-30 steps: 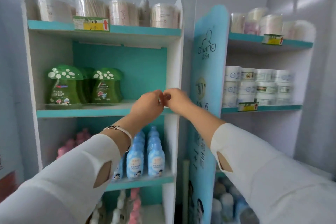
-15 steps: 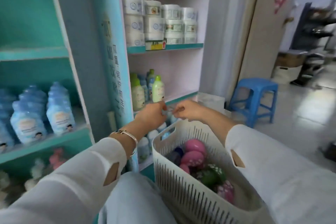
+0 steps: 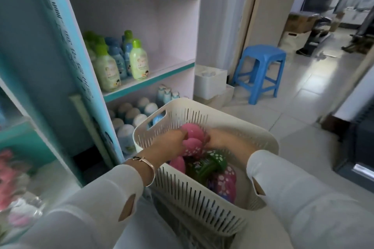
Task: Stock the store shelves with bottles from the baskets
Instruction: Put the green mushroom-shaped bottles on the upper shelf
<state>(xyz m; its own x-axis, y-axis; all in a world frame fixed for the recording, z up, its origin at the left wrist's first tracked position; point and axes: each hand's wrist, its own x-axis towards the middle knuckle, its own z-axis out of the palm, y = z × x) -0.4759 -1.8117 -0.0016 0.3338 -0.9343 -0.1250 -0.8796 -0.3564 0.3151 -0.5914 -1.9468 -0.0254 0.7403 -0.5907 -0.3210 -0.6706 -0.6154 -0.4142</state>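
A white slotted basket [image 3: 194, 198] sits in front of me, low in the head view. Inside lie two pink mushroom-cap bottles [image 3: 193, 130], a green mushroom-cap bottle [image 3: 211, 164] and a spotted magenta one [image 3: 224, 183]. My left hand [image 3: 170, 144] reaches in from the left, its fingers pressed on the pink caps. My right hand [image 3: 224, 140] is in the basket on the other side, touching the same pink bottles, and its fingertips are hidden behind them. The bottles still lie in the basket.
The shelf unit [image 3: 149, 76] at left holds green-capped lotion bottles [image 3: 139, 60], with round-topped bottles [image 3: 139, 119] on the level below. A white box [image 3: 210, 79] and a blue stool [image 3: 261, 56] stand on the tiled floor to the right. Cardboard boxes [image 3: 299, 22] are further back.
My view has swung from the upper shelves down to the basket. Both hands, pinched together in the air before, have dropped into the basket onto the pink bottles.
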